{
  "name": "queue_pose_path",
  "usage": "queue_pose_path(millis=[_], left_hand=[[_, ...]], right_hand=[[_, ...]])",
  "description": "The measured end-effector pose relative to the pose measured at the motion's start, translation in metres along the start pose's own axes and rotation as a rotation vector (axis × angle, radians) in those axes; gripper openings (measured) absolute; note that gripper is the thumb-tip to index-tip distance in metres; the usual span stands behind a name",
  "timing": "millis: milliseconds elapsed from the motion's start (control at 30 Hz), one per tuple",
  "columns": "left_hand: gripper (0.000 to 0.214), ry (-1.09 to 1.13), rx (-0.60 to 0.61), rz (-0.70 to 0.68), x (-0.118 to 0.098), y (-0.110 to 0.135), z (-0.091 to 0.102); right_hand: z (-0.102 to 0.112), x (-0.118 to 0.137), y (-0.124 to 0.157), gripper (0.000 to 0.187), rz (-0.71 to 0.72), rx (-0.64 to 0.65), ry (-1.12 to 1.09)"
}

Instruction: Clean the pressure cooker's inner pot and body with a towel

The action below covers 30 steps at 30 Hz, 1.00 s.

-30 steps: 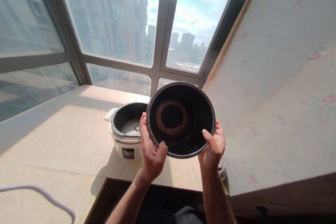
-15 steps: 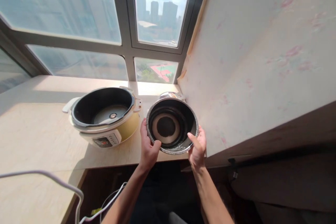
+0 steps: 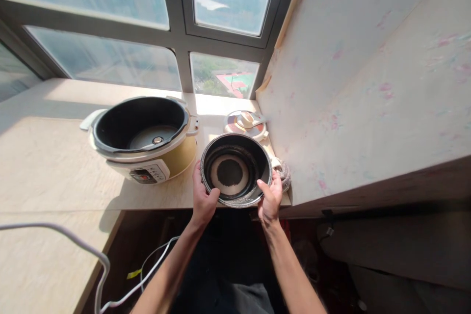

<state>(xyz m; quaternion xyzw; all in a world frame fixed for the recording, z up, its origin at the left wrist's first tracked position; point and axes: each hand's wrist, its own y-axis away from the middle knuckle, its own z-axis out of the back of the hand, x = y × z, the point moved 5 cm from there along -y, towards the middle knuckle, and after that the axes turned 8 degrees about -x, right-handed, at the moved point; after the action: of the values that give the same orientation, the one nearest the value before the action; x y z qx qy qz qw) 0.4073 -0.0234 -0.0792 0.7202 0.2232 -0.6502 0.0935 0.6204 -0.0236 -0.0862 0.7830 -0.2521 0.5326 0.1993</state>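
Note:
Between my two hands is a round dark inner pot point(image 3: 230, 170), tilted so its opening faces me; a pale ring shows on its bottom. My left hand point(image 3: 204, 199) grips the left rim, thumb over the edge. On the right rim, my right hand point(image 3: 270, 197) holds with its thumb inside. To the left stands a white and yellow electric pressure cooker point(image 3: 176, 157), lidless, its black well holding no pot. Behind the inner pot lies the cooker's lid point(image 3: 246, 125), partly covered by the pot.
A grey crumpled cloth point(image 3: 284, 175) lies by the wall, right of my right hand. The pale windowsill counter point(image 3: 40, 157) runs along the window. A white cord point(image 3: 73, 240) loops at the lower left. The flowered wall point(image 3: 349, 108) bounds the right side.
My view has tipped down, so the sill and cooker sit higher in the picture. The inner pot stays in both hands, slightly lower and left, and more of the lid and the cloth shows.

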Motion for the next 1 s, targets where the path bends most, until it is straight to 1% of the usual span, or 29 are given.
queue_pose_path(millis=[133, 333, 467, 567, 833, 1000], left_hand=[[0.097, 0.003, -0.006, 0.009, 0.006, 0.002, 0.004], [0.099, 0.028, -0.021, 0.047, 0.017, 0.003, 0.006], [0.097, 0.020, -0.032, 0.054, 0.019, 0.001, 0.005], [0.095, 0.037, -0.033, 0.081, 0.021, -0.003, 0.005], [0.089, 0.097, -0.044, 0.145, 0.029, -0.012, 0.000], [0.084, 0.078, -0.118, 0.156, 0.033, -0.012, -0.001]], right_hand=[[0.002, -0.008, 0.004, 0.070, -0.029, -0.033, -0.014], [0.001, -0.011, 0.004, 0.067, -0.034, -0.033, 0.002], [-0.002, -0.012, 0.002, 0.070, -0.060, -0.044, -0.001], [-0.003, -0.015, 0.000, 0.072, -0.050, -0.055, 0.007], [0.001, -0.025, -0.005, 0.076, -0.049, -0.013, 0.036], [0.001, -0.028, -0.009, 0.074, -0.045, 0.010, 0.016]])
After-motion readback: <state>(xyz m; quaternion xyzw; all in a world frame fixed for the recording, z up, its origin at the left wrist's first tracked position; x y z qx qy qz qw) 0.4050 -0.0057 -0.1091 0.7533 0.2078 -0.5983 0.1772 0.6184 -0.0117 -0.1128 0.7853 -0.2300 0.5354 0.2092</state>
